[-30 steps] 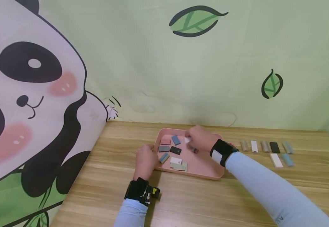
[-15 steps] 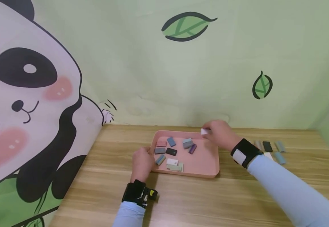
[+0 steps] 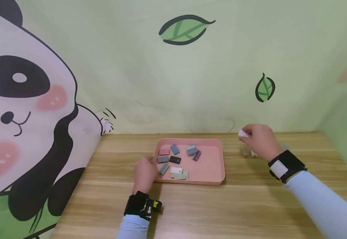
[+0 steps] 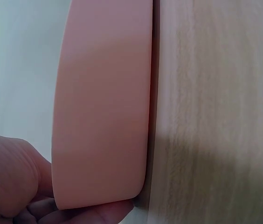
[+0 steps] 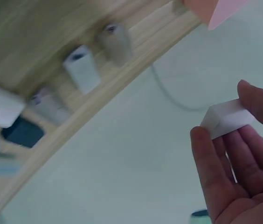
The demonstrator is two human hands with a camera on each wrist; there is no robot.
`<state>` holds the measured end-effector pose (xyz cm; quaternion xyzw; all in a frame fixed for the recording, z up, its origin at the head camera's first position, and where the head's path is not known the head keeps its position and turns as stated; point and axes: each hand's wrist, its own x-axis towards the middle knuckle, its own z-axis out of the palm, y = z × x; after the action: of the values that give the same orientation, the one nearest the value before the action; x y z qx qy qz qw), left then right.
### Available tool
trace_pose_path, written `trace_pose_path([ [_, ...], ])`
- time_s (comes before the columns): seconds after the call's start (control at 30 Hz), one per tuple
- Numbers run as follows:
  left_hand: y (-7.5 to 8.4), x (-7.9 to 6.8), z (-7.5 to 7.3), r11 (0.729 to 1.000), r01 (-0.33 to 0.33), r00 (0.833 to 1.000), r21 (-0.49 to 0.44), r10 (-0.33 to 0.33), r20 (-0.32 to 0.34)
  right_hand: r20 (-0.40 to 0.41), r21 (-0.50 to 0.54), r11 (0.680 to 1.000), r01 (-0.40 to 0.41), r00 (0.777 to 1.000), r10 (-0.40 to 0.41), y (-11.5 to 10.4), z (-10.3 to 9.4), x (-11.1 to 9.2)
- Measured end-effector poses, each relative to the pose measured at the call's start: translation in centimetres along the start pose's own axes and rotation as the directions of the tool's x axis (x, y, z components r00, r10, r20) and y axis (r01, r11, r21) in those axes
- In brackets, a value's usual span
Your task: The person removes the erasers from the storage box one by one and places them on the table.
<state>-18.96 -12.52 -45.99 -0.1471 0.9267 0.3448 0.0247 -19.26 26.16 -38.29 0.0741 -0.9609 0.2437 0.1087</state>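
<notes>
My right hand (image 3: pixel 260 141) is raised over the table right of the pink tray (image 3: pixel 204 181). It pinches a small white block (image 5: pixel 227 117) between thumb and fingers, as the right wrist view shows. My left hand (image 3: pixel 145 172) grips the tray's left rim; in the left wrist view its fingers bend around the end of the pink wall. Inside the tray lie a black block (image 3: pixel 174 160), a blue block (image 3: pixel 174 149), a pink block (image 3: pixel 164 152), a purple block (image 3: pixel 196 155), a white card-like piece (image 3: pixel 176 170) and several grey, blue and pale green pieces.
Beneath and beyond my right hand stands a group of small blocks, partly hidden in the head view. The right wrist view shows a white block (image 5: pixel 82 70), a grey one (image 5: pixel 116 44) and a dark one (image 5: pixel 22 132). A printed fabric wall (image 3: pixel 149 83) rises behind the table.
My right hand has lifted the white block out of the tray and carried it rightward past the tray's right edge. The left hand keeps its grip on the rim; the head view has shifted slightly.
</notes>
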Motion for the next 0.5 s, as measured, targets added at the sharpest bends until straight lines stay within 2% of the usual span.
trace_pose_path([
  [0.17,-0.1,-0.1,-0.1,1.0,0.0,1.0,-0.011,0.0,0.012,-0.026,-0.014,0.997,-0.081,0.996,0.081,2.1,-0.6,-1.1],
  [0.3,-0.1,-0.1,-0.1,1.0,-0.004,1.0,-0.023,0.005,0.028,0.001,-0.037,0.986,-0.162,0.987,0.162,3.5,-0.7,-2.1],
  [0.5,0.0,-0.2,0.0,1.0,-0.015,1.0,-0.016,0.016,0.026,0.05,-0.072,0.972,-0.225,0.972,0.229,4.4,-0.1,-3.3],
])
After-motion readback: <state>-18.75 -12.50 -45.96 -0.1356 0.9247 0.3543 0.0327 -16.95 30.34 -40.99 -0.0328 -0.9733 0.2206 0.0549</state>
